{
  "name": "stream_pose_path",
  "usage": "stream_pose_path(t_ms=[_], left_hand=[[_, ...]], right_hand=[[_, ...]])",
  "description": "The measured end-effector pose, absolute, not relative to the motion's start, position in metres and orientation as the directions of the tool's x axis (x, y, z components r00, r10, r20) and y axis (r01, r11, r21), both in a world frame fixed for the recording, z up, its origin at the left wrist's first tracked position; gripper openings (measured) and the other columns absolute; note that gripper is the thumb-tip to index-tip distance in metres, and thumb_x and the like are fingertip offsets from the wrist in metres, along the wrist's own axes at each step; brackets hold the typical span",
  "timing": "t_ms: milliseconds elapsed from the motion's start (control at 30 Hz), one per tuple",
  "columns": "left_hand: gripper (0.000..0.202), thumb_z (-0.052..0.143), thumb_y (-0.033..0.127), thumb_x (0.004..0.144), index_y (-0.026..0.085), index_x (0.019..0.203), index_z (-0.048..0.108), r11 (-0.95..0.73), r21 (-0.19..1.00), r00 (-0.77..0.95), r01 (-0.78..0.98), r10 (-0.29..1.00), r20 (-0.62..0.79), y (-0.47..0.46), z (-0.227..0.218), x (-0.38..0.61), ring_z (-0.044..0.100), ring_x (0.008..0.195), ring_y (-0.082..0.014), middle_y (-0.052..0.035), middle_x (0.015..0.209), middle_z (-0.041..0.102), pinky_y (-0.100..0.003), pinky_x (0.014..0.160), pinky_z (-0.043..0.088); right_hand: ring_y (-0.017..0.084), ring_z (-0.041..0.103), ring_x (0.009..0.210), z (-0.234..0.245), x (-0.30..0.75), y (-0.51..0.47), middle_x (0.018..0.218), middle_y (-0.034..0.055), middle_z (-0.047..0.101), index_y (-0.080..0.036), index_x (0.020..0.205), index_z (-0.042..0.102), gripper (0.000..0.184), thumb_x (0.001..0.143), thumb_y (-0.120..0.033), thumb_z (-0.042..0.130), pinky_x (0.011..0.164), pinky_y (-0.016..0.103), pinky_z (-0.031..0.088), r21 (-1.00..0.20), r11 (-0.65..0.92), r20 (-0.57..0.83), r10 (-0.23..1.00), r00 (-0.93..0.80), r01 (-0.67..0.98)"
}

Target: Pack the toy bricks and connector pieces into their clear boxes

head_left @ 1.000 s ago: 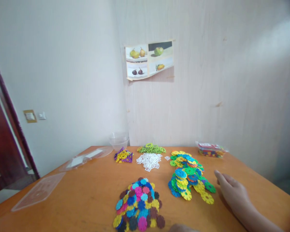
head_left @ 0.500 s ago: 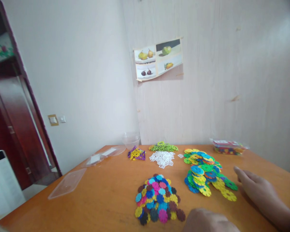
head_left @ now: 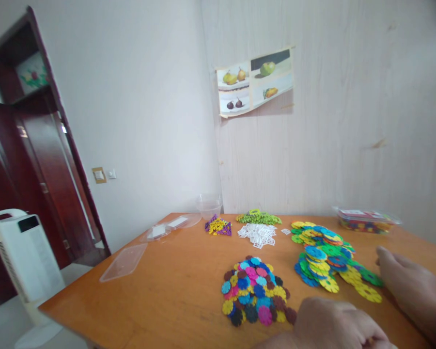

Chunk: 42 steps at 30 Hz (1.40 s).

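Note:
At the lower right, my left hand (head_left: 336, 320) is closed, knuckles up, over the table's near side. Its curled fingers hide whatever may be in them. Just left of it is a heap of small notched plastic discs (head_left: 252, 291) in pink, blue, brown, black and yellow. My right hand (head_left: 409, 281) rests at the right with its fingers curled in, and their inner side cannot be seen. Close to its left lies a spread pile of larger notched discs (head_left: 330, 257) in green, yellow and blue.
Behind are white square pieces (head_left: 257, 234), a green pile (head_left: 259, 217) and purple and yellow pieces (head_left: 218, 226). Clear plastic bowls (head_left: 210, 206) and a lidded box (head_left: 365, 220) stand at the back. Clear lids (head_left: 124, 262) lie left on the wooden table (head_left: 160, 300).
The view has turned left, so everything sits further right in the picture and more of the white appliance shows. My left hand shows more fully; both hands stay curled near the discs.

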<state>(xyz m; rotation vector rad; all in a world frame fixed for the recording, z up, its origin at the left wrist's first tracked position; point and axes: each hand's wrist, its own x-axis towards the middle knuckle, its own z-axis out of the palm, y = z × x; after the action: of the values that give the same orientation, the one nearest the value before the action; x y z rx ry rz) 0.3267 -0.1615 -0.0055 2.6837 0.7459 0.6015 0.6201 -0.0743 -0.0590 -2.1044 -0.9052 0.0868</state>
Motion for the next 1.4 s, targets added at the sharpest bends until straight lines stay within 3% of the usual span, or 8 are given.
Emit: stream_pose_path(t_ms=[100,167,333,467,767,1200,1400], left_hand=[[0.03,0.05,0.046,0.089,0.026,0.094,0.072,-0.842,0.341,0.776,0.418,0.526,0.349,-0.161,-0.009,0.328,0.067,0.071,-0.0136,0.0,0.084,0.075,-0.023,0.059,0.05],[0.03,0.049,0.044,0.09,0.025,0.095,0.072,-0.876,0.282,0.786,0.391,0.477,0.393,-0.16,-0.011,0.33,0.067,0.076,-0.0142,-0.0004,0.086,0.075,-0.023,0.063,0.051],[0.031,0.05,0.044,0.091,0.023,0.082,0.071,-0.934,0.077,0.817,0.35,0.344,0.462,-0.164,-0.012,0.335,0.066,0.071,-0.0154,-0.0027,0.081,0.074,-0.026,0.058,0.047],[0.034,0.045,0.04,0.093,0.023,0.075,0.068,-0.941,0.002,0.822,0.34,0.298,0.485,-0.171,-0.008,0.335,0.064,0.065,-0.0137,-0.0026,0.077,0.073,-0.025,0.054,0.042],[0.038,0.038,0.041,0.096,0.019,0.082,0.065,-0.934,0.004,0.822,0.356,0.316,0.474,-0.172,-0.012,0.333,0.065,0.067,-0.0158,-0.0029,0.08,0.072,-0.029,0.057,0.041],[0.03,0.049,0.039,0.093,0.021,0.075,0.065,-0.948,-0.061,0.867,0.314,0.26,0.425,-0.171,-0.003,0.324,0.065,0.074,-0.014,-0.0009,0.086,0.074,-0.024,0.059,0.04],[0.032,0.047,0.039,0.093,0.019,0.073,0.062,-0.939,-0.031,0.779,0.343,0.266,0.568,-0.164,-0.018,0.329,0.063,0.066,-0.0126,0.0012,0.075,0.072,-0.026,0.058,0.04]], right_hand=[[0.036,0.066,0.092,-0.06,0.625,-0.072,0.097,0.0238,0.072,-0.02,0.076,0.074,0.044,0.075,-0.056,0.049,0.071,0.041,0.04,-0.757,-0.409,0.107,0.693,0.713,0.51],[0.037,0.065,0.095,-0.06,0.628,-0.071,0.097,0.0242,0.071,-0.02,0.075,0.074,0.042,0.073,-0.056,0.051,0.074,0.042,0.04,-0.771,-0.394,0.104,0.698,0.709,0.501],[0.035,0.063,0.092,-0.057,0.629,-0.072,0.102,0.02,0.071,-0.02,0.077,0.074,0.043,0.076,-0.055,0.049,0.076,0.04,0.04,-0.755,-0.412,0.079,0.715,0.695,0.51],[0.033,0.062,0.086,-0.053,0.624,-0.076,0.1,0.0196,0.071,-0.018,0.081,0.075,0.045,0.076,-0.054,0.048,0.074,0.039,0.039,-0.742,-0.423,0.083,0.712,0.697,0.52],[0.028,0.059,0.073,-0.052,0.618,-0.077,0.09,0.0173,0.071,-0.018,0.076,0.073,0.043,0.072,-0.055,0.051,0.066,0.036,0.04,-0.784,-0.392,0.11,0.676,0.729,0.482],[0.032,0.063,0.084,-0.063,0.63,-0.07,0.098,0.0172,0.073,-0.021,0.071,0.073,0.037,0.074,-0.053,0.054,0.074,0.039,0.04,-0.79,-0.371,0.091,0.716,0.692,0.488],[0.03,0.063,0.08,-0.053,0.612,-0.078,0.092,0.0161,0.073,-0.019,0.077,0.072,0.044,0.079,-0.055,0.048,0.072,0.037,0.04,-0.788,-0.326,0.135,0.736,0.663,0.522]])
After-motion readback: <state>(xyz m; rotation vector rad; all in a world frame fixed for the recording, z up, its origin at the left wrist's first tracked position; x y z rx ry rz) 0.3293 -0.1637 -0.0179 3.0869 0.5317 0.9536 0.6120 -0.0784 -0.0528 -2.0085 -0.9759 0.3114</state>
